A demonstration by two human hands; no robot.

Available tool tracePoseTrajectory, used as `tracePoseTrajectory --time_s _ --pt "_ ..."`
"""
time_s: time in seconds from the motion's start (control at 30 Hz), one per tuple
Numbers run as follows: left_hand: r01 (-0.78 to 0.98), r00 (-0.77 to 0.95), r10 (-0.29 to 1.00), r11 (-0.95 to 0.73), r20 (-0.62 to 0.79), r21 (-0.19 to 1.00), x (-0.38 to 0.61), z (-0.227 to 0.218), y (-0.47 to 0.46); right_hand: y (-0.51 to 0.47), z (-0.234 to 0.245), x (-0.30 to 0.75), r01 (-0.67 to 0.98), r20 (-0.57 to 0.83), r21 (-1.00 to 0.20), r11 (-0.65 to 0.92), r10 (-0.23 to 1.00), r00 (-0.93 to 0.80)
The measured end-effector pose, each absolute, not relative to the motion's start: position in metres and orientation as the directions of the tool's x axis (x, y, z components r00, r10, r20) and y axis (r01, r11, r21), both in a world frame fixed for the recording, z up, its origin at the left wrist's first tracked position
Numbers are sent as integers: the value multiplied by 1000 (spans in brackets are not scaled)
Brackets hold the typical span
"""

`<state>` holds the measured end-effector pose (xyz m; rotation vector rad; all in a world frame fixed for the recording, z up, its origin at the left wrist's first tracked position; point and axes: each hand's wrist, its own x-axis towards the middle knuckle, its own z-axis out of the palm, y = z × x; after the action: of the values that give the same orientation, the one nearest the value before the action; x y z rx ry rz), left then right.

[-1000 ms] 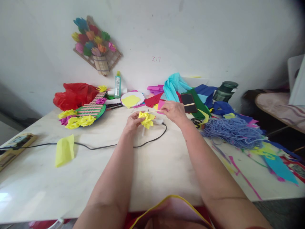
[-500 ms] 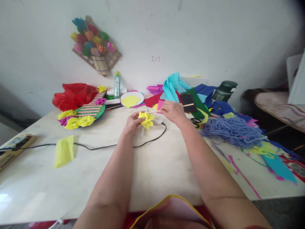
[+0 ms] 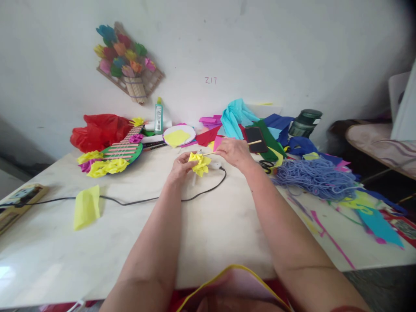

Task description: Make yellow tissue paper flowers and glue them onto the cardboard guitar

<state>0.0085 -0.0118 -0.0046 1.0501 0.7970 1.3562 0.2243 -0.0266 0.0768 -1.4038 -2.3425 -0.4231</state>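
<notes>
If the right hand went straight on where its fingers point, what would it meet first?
Most likely the yellow paper flower in the left hand: the right hand points leftward, along the thin stick it holds, toward that flower. Depth is unclear from this single view.

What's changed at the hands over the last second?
Nothing visibly moved, was gripped or let go; only the camera view drifted slightly. The left hand still holds the yellow flower, the right hand the thin stick. The black cord stayed put.
</notes>
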Motion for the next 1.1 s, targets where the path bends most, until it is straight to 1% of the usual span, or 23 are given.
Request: tracePoseTrajectory --time_s 0.4,0.73,1.1 --pt "-362 66 988 -109 143 926 10 -3 -12 -30 80 223 888 442 89 452 781 -442" --pt "-371 52 984 -137 168 918 9 -6 -9 -32 82 222 894 439 81 442 789 -430" --pt "-382 30 985 -146 170 913 7 -8 -7 -32 83 218 904 496 60 423 773 -395"
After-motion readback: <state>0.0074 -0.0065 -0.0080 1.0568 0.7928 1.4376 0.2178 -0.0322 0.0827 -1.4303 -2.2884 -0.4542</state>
